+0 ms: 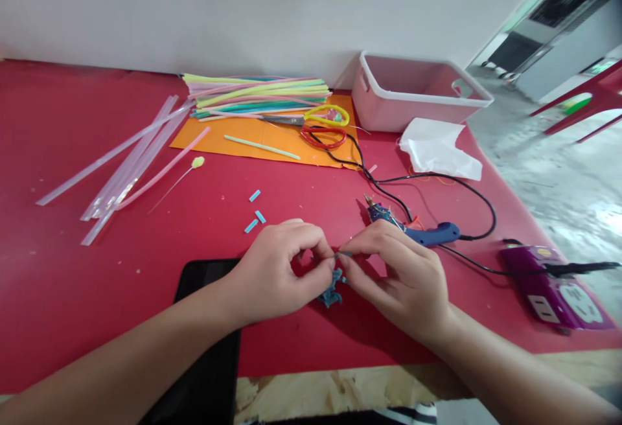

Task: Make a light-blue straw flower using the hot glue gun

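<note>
My left hand point(286, 269) and my right hand point(398, 269) meet low over the red table, thumb and forefinger pinched on each. Between the fingertips is a short piece of teal pipe cleaner point(343, 254), mostly covered by the fingers. Just beneath lies a small heap of bent teal pipe cleaner pieces point(331, 292), partly hidden by my hands. Beyond my left hand are three short light-blue pieces point(255, 195). A blue glue gun point(432, 235) rests right behind my right hand, nozzle pointing away to the left.
A black tablet point(208, 360) lies under my left forearm. Scissors point(284, 120) and bundled pipe cleaners point(257, 91) lie on orange paper point(238, 149). Clear plastic strips point(136, 159) are left. Rightward are a pink basket point(413, 111), white paper point(437, 146), black cord and purple power strip point(554, 289).
</note>
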`<action>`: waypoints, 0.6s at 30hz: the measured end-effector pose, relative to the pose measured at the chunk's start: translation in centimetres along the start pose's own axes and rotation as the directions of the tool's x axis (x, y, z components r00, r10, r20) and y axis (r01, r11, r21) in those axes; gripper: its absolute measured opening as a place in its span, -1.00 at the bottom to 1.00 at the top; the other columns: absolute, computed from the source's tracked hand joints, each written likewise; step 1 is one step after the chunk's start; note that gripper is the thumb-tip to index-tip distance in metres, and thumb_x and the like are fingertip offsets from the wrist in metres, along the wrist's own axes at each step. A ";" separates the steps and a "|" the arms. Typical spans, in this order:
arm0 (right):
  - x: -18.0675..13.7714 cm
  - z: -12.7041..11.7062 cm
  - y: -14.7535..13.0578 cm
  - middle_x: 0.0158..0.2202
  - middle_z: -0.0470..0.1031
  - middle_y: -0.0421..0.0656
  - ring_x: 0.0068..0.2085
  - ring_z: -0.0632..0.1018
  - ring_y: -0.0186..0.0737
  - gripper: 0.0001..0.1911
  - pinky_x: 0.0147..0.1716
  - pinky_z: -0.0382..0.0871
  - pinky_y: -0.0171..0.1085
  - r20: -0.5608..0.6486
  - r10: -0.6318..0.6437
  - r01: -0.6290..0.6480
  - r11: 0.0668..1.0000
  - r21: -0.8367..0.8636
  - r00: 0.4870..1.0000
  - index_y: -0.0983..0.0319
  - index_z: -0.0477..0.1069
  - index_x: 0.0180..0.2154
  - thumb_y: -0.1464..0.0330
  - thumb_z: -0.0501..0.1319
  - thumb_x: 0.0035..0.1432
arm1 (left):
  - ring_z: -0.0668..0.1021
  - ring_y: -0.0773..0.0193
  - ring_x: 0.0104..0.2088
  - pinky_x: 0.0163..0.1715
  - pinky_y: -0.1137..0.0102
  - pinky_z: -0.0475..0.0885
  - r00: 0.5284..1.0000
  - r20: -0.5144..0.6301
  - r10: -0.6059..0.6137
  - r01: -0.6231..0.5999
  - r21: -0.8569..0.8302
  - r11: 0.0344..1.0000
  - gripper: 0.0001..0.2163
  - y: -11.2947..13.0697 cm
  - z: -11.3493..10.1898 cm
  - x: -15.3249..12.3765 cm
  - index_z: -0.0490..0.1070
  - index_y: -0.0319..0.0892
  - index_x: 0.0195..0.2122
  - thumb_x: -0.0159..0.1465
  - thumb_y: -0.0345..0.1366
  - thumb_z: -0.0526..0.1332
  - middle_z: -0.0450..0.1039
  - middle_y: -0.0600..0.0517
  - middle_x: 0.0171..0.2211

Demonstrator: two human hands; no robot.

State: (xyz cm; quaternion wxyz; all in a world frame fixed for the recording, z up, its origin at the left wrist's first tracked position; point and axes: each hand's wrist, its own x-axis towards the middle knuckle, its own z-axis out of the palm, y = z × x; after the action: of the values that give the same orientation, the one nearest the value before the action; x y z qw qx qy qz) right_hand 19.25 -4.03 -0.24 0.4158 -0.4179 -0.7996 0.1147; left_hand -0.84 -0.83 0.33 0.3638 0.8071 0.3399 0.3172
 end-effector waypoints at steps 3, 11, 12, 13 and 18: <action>-0.2 0.1 0.1 -0.39 0.58 -0.18 -0.35 0.56 -0.30 -0.85 -0.33 0.51 -0.27 -0.010 -0.027 0.027 0.999 -0.023 1.000 0.21 0.48 -0.24 0.53 0.31 0.14 | 0.36 0.47 -0.54 -0.47 0.52 0.26 1.000 -0.008 0.001 -0.001 0.003 1.000 -0.87 0.0 0.1 0.1 0.38 -0.21 -0.49 0.16 -0.51 0.25 0.35 0.18 -0.56; -0.1 0.2 0.0 -0.41 0.58 -0.15 -0.38 0.55 -0.30 -0.85 -0.36 0.51 -0.26 -0.030 -0.063 0.061 0.997 -0.052 0.998 0.23 0.48 -0.26 0.54 0.32 0.12 | 0.40 0.44 -0.51 -0.47 0.52 0.28 0.999 0.004 -0.038 0.038 -0.037 0.999 -0.87 0.3 -0.1 0.2 0.39 -0.21 -0.51 0.14 -0.52 0.24 0.38 0.15 -0.56; -0.1 0.2 0.0 -0.41 0.57 -0.15 -0.39 0.55 -0.30 -0.86 -0.37 0.51 -0.26 -0.037 -0.071 0.069 0.996 -0.057 0.997 0.23 0.47 -0.27 0.55 0.31 0.12 | 0.41 0.43 -0.50 -0.47 0.52 0.29 0.999 0.014 -0.045 0.045 -0.047 0.998 -0.87 0.3 -0.1 0.1 0.40 -0.21 -0.51 0.15 -0.51 0.24 0.39 0.14 -0.55; -0.1 0.2 -0.1 -0.42 0.56 -0.15 -0.39 0.55 -0.30 -0.86 -0.38 0.51 -0.26 -0.045 -0.082 0.079 0.995 -0.063 0.996 0.23 0.47 -0.27 0.55 0.31 0.12 | 0.41 0.43 -0.50 -0.46 0.51 0.29 0.999 0.021 -0.049 0.050 -0.056 0.997 -0.87 0.2 -0.1 0.1 0.40 -0.21 -0.51 0.15 -0.51 0.24 0.39 0.14 -0.54; 0.0 0.0 -0.3 -0.44 0.57 -0.17 -0.42 0.55 -0.29 -0.82 -0.40 0.52 -0.25 -0.048 -0.127 0.122 0.987 -0.105 0.991 0.19 0.46 -0.27 0.57 0.29 0.13 | 0.39 0.44 -0.52 -0.49 0.51 0.28 0.998 0.018 -0.054 0.055 -0.071 0.996 -0.86 0.3 0.0 0.0 0.39 -0.21 -0.53 0.14 -0.53 0.23 0.38 0.14 -0.56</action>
State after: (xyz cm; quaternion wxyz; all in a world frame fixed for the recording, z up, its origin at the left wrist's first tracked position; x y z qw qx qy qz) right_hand 19.06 -4.16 -0.11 0.4219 -0.3907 -0.8173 0.0363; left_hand -0.71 -0.95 0.56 0.4038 0.7865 0.3473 0.3126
